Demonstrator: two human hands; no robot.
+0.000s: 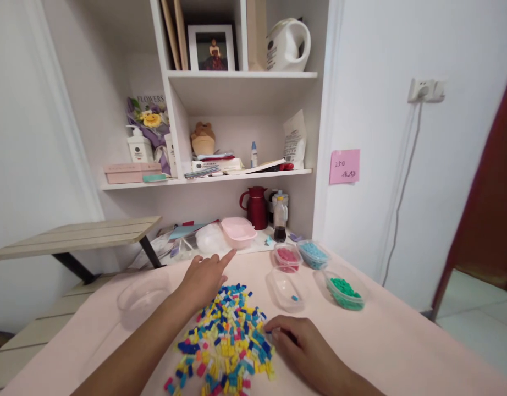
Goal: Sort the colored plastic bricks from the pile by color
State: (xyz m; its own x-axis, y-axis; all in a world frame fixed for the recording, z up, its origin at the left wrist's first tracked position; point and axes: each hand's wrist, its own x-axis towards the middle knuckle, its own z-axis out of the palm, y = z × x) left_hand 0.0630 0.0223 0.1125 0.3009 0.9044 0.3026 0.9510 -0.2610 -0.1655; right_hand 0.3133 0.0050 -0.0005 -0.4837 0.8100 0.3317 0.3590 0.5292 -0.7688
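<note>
The blocks (232,344), a loose spread of blue, yellow, pink and pale green, lay on the pink table (393,346); clock directions here run from their middle, with twelve at the far side. The two hands were well apart. The left hand (206,280) was over the blocks' far edge at eleven o'clock, its index finger stretched toward one and its thumb apart from that finger. The right hand (292,342) rested at three o'clock, its fingers curled at the edge of the spread; whether they gripped a block could not be told.

At one to two o'clock stood a clear box (283,285) with a little blue inside. Beyond it, at one, was the red box (285,269), with the blue box (315,264) just beside it. The green box (346,303) stood at two, holding green pieces. A clear bowl (140,308) sat at ten. At twelve, well beyond the left hand, was a pink tub (239,238), with a red jug (257,209) behind it.
</note>
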